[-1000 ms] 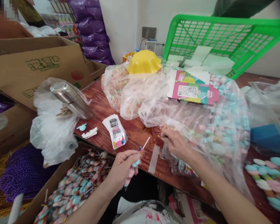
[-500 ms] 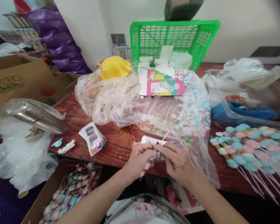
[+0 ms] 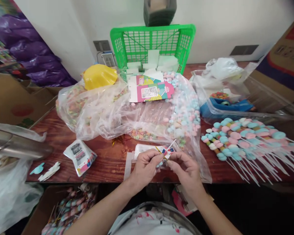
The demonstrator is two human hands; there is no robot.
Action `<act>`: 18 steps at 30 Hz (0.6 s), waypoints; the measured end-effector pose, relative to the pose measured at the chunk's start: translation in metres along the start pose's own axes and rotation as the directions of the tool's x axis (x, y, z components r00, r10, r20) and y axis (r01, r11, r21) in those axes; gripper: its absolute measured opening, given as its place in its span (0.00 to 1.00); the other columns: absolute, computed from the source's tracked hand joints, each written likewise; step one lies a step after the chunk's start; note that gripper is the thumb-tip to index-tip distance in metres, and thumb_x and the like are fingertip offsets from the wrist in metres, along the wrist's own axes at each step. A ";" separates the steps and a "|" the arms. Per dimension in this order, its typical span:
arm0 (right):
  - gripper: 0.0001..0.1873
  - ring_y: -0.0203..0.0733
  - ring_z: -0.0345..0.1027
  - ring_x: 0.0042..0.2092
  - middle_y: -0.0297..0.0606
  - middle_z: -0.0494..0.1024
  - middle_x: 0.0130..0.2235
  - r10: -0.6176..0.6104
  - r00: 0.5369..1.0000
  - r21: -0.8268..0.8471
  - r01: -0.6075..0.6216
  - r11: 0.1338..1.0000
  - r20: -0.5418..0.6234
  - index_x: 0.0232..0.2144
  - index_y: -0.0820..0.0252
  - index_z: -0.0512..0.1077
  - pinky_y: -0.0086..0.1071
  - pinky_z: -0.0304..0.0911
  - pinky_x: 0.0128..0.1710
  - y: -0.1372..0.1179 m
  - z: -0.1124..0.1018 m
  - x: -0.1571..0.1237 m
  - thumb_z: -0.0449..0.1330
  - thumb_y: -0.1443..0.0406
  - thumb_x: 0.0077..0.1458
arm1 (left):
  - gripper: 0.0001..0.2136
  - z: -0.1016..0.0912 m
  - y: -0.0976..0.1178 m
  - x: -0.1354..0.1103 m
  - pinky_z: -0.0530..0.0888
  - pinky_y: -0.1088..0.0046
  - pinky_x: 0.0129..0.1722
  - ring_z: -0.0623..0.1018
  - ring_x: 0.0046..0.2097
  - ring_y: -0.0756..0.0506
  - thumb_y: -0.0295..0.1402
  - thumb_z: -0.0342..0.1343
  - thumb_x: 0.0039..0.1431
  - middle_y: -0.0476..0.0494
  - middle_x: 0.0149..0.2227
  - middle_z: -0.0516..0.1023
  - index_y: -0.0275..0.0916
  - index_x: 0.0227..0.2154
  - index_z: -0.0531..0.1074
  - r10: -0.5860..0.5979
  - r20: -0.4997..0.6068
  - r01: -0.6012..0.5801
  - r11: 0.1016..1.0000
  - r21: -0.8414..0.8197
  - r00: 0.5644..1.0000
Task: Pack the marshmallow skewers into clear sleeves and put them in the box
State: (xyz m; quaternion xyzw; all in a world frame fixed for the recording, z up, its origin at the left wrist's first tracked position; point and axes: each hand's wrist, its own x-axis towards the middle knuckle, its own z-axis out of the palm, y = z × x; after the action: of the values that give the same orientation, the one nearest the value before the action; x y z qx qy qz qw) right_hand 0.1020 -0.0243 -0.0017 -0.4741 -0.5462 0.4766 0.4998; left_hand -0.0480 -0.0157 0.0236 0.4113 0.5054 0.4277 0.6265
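Observation:
At the table's front edge, my left hand (image 3: 146,167) is closed on a wrapped marshmallow skewer (image 3: 158,164), mostly hidden by the fingers. A printed clear wrapper (image 3: 168,151) bunches between both hands, and a white stick (image 3: 172,143) pokes out above it. The gold twist tie (image 3: 157,149) rises by my left fingertips. My right hand (image 3: 187,168) pinches the gathered wrapper from the other side, its thumb near the tie. Unwrapped marshmallow skewers (image 3: 247,137) lie in a heap to the right. Printed wrappers (image 3: 79,156) are stacked on the left.
Big clear bags of marshmallows (image 3: 183,114) and gummy rings (image 3: 73,107) cover the middle. Behind stands a green basket (image 3: 152,29). A steel flask (image 3: 17,143) lies left; a box of wrapped skewers (image 3: 71,209) sits below. A clear plastic bin (image 3: 225,111) stands right.
My view has shifted to the right. My right fingers have turned and opened out a little, so more of the printed wrapper and the gold twist tie shows. Both hands stay together.

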 end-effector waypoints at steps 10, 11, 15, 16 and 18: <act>0.11 0.31 0.54 0.23 0.28 0.64 0.22 0.134 0.876 0.000 -0.152 0.988 0.462 0.29 0.61 0.68 0.26 0.52 0.23 -0.019 -0.029 0.014 0.58 0.59 0.55 | 0.14 0.003 0.008 -0.001 0.61 0.81 0.18 0.64 0.19 0.55 0.39 0.56 0.53 0.52 0.17 0.65 0.34 0.20 0.71 0.036 0.245 -0.081 0.981 0.175 0.969; 0.09 0.32 0.57 0.25 0.29 0.65 0.24 0.059 0.851 -0.071 -0.025 0.997 0.522 0.30 0.61 0.68 0.27 0.55 0.25 -0.025 -0.035 0.013 0.56 0.61 0.58 | 0.13 0.003 0.010 -0.002 0.58 0.82 0.14 0.62 0.16 0.56 0.40 0.57 0.51 0.52 0.16 0.66 0.34 0.20 0.71 -0.097 0.289 0.058 0.988 0.142 0.952; 0.11 0.39 0.64 0.35 0.39 0.71 0.31 -0.373 0.601 -0.265 0.714 0.649 0.707 0.34 0.62 0.68 0.34 0.63 0.36 -0.052 -0.054 0.005 0.46 0.74 0.58 | 0.10 0.004 0.017 -0.007 0.57 0.82 0.07 0.65 0.11 0.53 0.35 0.61 0.39 0.49 0.15 0.72 0.32 0.19 0.72 -0.392 0.507 0.441 0.897 0.027 0.767; 0.13 0.40 0.64 0.35 0.41 0.71 0.31 -0.425 0.513 -0.271 0.816 0.510 0.746 0.35 0.63 0.68 0.35 0.64 0.38 -0.057 -0.056 0.002 0.45 0.76 0.57 | 0.08 0.005 0.018 -0.007 0.59 0.82 0.07 0.67 0.12 0.53 0.33 0.61 0.37 0.48 0.15 0.73 0.31 0.18 0.73 -0.409 0.566 0.480 0.877 0.028 0.716; 0.14 0.42 0.64 0.35 0.43 0.72 0.31 -0.470 0.398 -0.261 0.907 0.331 0.788 0.36 0.65 0.68 0.38 0.65 0.38 -0.062 -0.060 -0.004 0.45 0.78 0.55 | 0.07 0.005 0.019 -0.005 0.62 0.82 0.07 0.68 0.12 0.53 0.31 0.61 0.36 0.47 0.16 0.74 0.31 0.17 0.73 -0.453 0.663 0.538 0.838 0.088 0.596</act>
State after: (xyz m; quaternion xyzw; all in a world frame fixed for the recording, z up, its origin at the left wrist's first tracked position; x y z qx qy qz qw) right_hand 0.1594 -0.0313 0.0623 -0.1424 -0.9519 0.0829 0.2584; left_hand -0.0461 -0.0148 0.0441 0.3391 0.3179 0.0924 0.8806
